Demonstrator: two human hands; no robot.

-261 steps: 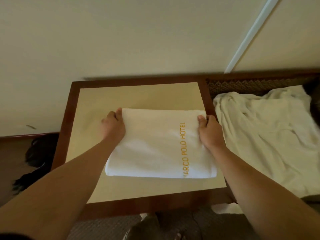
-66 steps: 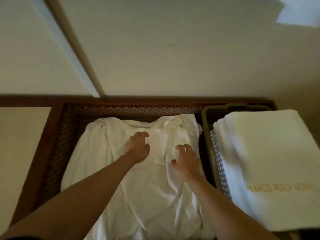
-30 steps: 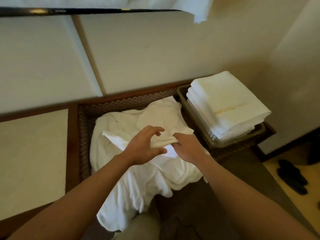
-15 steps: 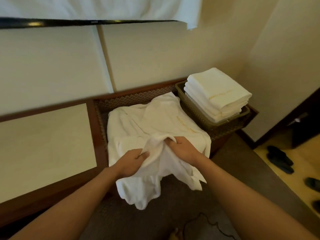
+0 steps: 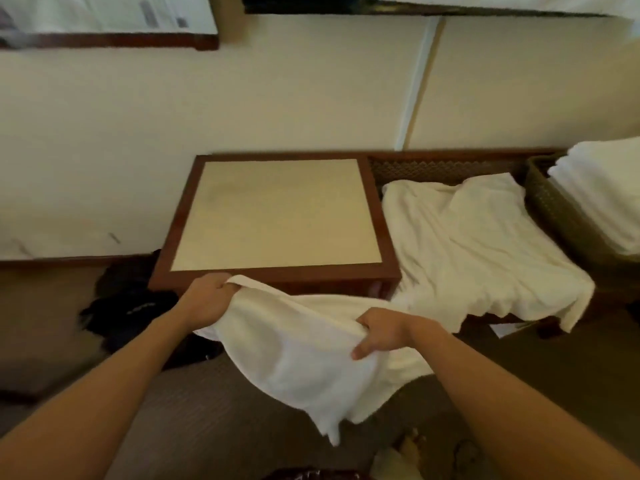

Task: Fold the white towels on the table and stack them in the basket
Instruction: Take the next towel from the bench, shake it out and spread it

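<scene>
While carrying the unfolded towel (image 5: 304,355) toward the bench (image 5: 277,216), better to spread it flat and square first. Gripped at its upper edge with left hand (image 5: 207,299) and right hand (image 5: 381,332), both clenched on cloth, well apart. Hung just before the bench; basket (image 5: 554,216) at far right.

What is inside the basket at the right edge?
A stack of folded white towels fills the basket and rises above its rim. How many lie lower down, and the basket's floor, are covered; the frame also cuts it off.
</scene>
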